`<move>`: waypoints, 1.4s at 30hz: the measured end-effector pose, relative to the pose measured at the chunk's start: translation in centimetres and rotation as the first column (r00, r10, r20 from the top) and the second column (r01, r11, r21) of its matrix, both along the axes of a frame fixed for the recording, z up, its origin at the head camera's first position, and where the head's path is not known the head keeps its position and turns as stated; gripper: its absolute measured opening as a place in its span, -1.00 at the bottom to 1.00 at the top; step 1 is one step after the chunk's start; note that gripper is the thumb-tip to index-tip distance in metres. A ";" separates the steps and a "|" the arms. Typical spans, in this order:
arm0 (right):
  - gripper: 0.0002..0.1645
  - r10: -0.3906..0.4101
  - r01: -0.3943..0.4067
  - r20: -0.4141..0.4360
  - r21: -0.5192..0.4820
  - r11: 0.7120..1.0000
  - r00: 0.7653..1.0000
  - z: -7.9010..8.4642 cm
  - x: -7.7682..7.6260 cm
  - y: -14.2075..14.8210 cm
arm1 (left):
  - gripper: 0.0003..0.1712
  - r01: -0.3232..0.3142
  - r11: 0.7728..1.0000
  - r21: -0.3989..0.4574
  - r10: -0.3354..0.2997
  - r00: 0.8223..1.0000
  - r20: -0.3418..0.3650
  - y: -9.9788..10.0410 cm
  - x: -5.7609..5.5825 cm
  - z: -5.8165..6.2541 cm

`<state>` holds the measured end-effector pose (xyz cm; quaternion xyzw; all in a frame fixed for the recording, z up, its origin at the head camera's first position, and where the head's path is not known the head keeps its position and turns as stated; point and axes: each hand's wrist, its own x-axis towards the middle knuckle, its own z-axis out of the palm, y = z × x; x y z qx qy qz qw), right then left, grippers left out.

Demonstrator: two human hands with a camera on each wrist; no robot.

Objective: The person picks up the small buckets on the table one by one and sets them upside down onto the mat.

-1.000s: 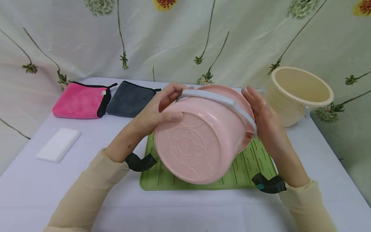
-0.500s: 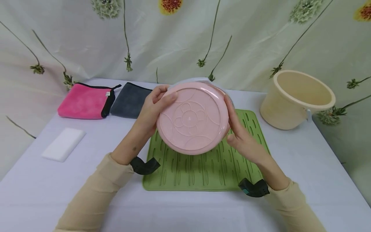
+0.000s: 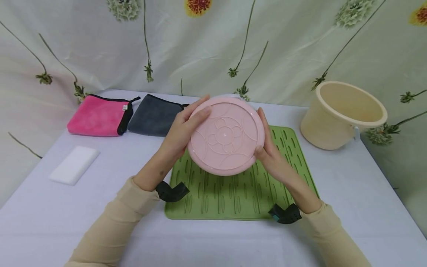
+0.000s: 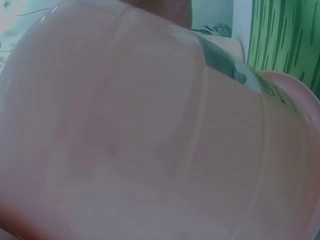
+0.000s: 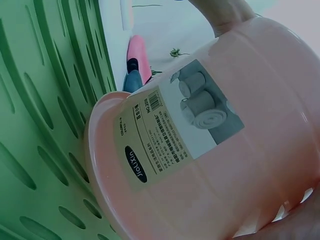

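Both hands hold a pink plastic bucket (image 3: 227, 137) tipped over, its flower-patterned base facing the head camera. My left hand (image 3: 181, 129) grips the bucket's left side, thumb over the base edge. On the other side my right hand (image 3: 275, 157) holds the wall near the base, with its thumb at the base's edge. In the right wrist view, a printed label (image 5: 165, 125) shows on the bucket wall, and the flared rim (image 5: 97, 165) is close to the green ridged mat (image 5: 35, 125). A bit of the pale handle (image 3: 233, 96) shows behind the base; the bucket's inside is hidden.
A cream bucket (image 3: 333, 122) stands upright at the back right. Pink (image 3: 96, 116) and dark grey (image 3: 151, 116) zipped pouches lie at the back left, a white sponge block (image 3: 75, 165) in front of them. A floral curtain (image 3: 213, 48) hangs behind the table.
The bucket has turned so its base squarely faces the head camera. My right hand has moved from beside the rim and handle to the bucket's side near the base.
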<state>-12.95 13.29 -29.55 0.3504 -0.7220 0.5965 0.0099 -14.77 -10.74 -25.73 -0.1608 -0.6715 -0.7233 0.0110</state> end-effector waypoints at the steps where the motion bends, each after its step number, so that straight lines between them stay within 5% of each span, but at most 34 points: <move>1: 0.03 -0.004 0.004 -0.007 0.001 1.000 1.000 0.0 -0.1 -0.1 | -0.40 -0.008 1.000 -0.010 0.008 1.000 -0.007 0.0 0.0 0.1; 6: 0.07 -0.017 0.017 -0.002 0.008 1.000 1.000 0.3 -0.9 -0.5 | -0.38 -0.047 0.998 -0.039 0.047 0.999 -0.007 0.0 0.1 0.3; 14: 0.17 -0.036 0.034 0.155 0.014 0.999 0.987 0.3 -2.4 -0.1 | -0.12 0.056 0.997 -0.056 -0.051 0.995 0.086 0.0 -0.2 0.2; 28: 0.07 0.015 -0.009 0.358 -0.020 1.000 0.934 0.3 -4.2 -0.1 | -0.21 0.129 0.992 -0.013 -0.120 0.954 0.274 -0.1 -3.6 0.1; 42: -0.02 0.044 -0.023 0.437 -0.054 0.998 0.898 -0.3 -5.1 -0.3 | -0.27 0.094 0.995 0.018 -0.095 0.955 0.280 -0.1 -4.3 -1.1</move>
